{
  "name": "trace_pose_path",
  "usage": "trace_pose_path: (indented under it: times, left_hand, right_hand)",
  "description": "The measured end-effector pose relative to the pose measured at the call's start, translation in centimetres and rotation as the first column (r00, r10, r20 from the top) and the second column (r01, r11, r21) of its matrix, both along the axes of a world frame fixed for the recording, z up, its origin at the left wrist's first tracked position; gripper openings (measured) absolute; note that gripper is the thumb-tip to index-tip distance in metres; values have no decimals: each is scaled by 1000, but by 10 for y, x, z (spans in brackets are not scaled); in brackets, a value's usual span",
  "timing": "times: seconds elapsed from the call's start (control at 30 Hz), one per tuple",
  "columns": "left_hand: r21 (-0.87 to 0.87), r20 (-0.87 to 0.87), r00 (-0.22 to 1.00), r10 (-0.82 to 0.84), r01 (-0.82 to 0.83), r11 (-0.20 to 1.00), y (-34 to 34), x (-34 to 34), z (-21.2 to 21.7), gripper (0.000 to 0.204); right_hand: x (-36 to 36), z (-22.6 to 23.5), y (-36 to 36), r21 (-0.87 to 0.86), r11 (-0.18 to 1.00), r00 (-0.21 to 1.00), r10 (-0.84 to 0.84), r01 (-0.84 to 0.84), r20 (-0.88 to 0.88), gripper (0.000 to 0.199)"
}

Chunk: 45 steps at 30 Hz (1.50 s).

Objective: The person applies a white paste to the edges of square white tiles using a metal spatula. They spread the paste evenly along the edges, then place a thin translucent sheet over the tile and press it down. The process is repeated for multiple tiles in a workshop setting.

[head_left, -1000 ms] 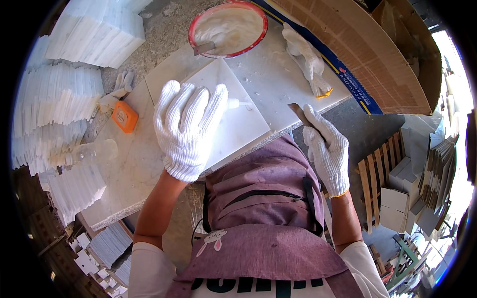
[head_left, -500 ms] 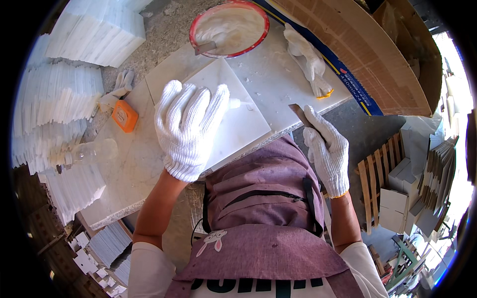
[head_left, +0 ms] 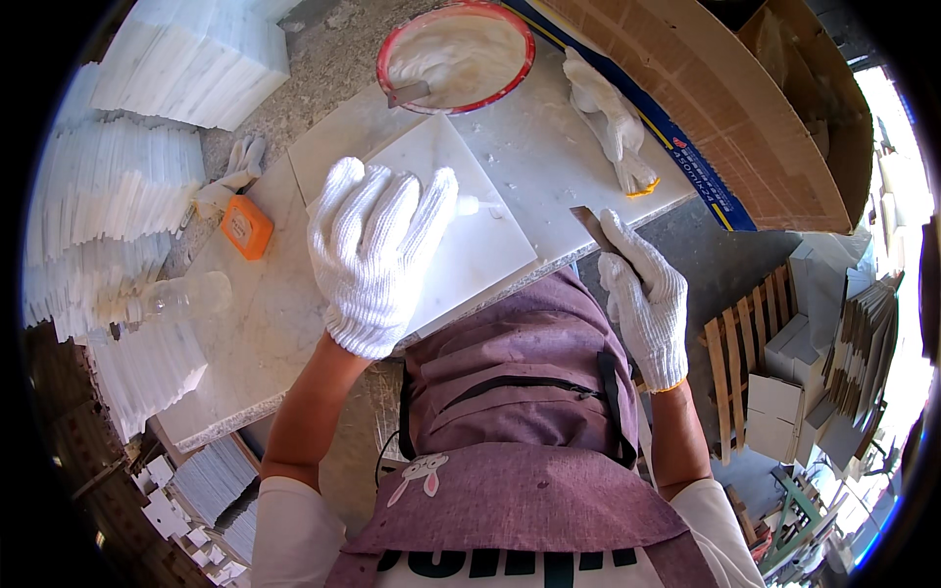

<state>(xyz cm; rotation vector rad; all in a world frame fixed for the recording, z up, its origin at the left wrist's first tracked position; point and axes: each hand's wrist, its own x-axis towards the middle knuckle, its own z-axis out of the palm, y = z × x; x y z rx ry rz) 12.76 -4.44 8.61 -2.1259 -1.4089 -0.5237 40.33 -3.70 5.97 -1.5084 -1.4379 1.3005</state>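
Note:
My left hand [head_left: 371, 260], in a white knit glove, is over a square white marble tile [head_left: 480, 245] with its fingers curled. A white nozzle tip [head_left: 469, 205] sticks out beside the index finger, pointing right; it looks like part of a small squeeze bottle whose body the hand hides. My right hand [head_left: 647, 294], gloved as well, is closed around a flat metal scraper [head_left: 592, 228] just off the table's right front edge. The blade points up and left, towards the tile.
A red-rimmed bowl of white paste [head_left: 461, 59] with a metal blade [head_left: 408, 93] in it stands beyond the tile. White gloves [head_left: 610, 122] lie by a large cardboard box [head_left: 686, 88]. Left are an orange container [head_left: 246, 228], a clear bottle [head_left: 191, 298] and stacked tiles [head_left: 113, 181].
Hardly anything differs. My left hand and the nozzle have shifted very slightly to the right; my right hand keeps the scraper in the same place.

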Motion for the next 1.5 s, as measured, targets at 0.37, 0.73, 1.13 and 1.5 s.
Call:
trace_pose_path:
  times: [0.37, 0.73, 1.13, 1.5]
  left_hand:
    - [14, -12, 1000, -19, 19, 1000, -1, -1, 0, 43]
    - [-39, 122, 992, 41, -36, 999, -2, -4, 0, 45]
    - [-155, 988, -7, 155, -94, 983, 31, -88, -4, 42]
    - [-398, 846, 310, 433, -174, 901, 46, -153, -92, 41]
  right_hand:
    - [0, 1, -1, 16, 1000, 1000, 20, -20, 23, 39]
    - [0, 4, 0, -17, 1000, 1000, 3, -3, 10, 39]
    - [-6, 10, 4, -93, 996, 968, -38, 15, -249, 47]
    - [-13, 19, 14, -150, 988, 974, 6, -41, -227, 52]
